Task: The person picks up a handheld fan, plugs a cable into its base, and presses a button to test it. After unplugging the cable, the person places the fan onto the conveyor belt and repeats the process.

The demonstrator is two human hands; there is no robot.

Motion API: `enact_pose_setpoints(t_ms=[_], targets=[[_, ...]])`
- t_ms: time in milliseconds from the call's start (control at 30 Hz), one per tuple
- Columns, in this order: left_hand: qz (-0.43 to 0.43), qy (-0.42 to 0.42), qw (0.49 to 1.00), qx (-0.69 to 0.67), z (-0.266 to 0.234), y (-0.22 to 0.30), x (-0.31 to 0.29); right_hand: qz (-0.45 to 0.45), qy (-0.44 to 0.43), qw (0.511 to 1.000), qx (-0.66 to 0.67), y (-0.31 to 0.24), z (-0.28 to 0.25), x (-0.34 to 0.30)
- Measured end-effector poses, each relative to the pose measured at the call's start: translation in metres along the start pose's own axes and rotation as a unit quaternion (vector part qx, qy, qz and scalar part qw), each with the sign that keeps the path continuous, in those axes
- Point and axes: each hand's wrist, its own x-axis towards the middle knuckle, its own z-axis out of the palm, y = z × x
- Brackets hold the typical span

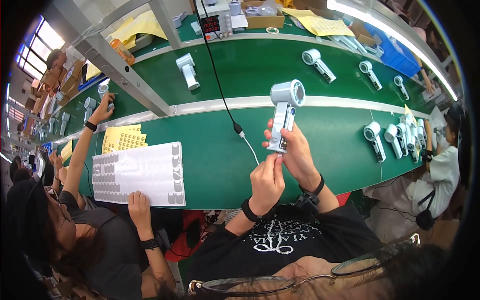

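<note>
A: State the item's position.
B: One pale handheld fan (pixel 283 112), held nearly upright above the near green bench (pixel 215 175), round head uppermost.
A: Condition of the right hand?
B: The right hand (pixel 301 155) is wrapped around the fan's handle, low down, from the right.
A: And the left?
B: The left hand (pixel 267 181) is narrow, thumb and fingers pinched on the end of a white cable (pixel 248 146) at the fan's base. Whether the plug is seated I cannot tell; the fingers hide it.
A: Source of that cable?
B: It runs from a black connector (pixel 237 128) on a black cord (pixel 214 62) hanging from the far side.
A: Surroundings?
B: To the left, a co-worker's hand (pixel 138 202) rests on a white label sheet (pixel 145 170), with a yellow sheet (pixel 123 139) just beyond. To the right, a fan cluster (pixel 406 137) stands on the bench. On the far green belt (pixel 250 65), more fans stand apart.
</note>
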Motion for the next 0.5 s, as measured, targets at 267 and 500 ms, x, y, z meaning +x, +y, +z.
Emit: enact_pose_setpoints(t_ms=[267, 500], targets=[[-0.022, -0.052, 0.998, 0.008, -0.011, 0.003, 0.002, -0.124, -0.016, 0.980, -0.152, 0.015, -0.006, -0.003], [-0.097, -0.082, 0.988, -0.089, -0.016, 0.002, 0.002, -0.160, -0.031, 0.962, -0.218, 0.020, -0.004, -0.009]])
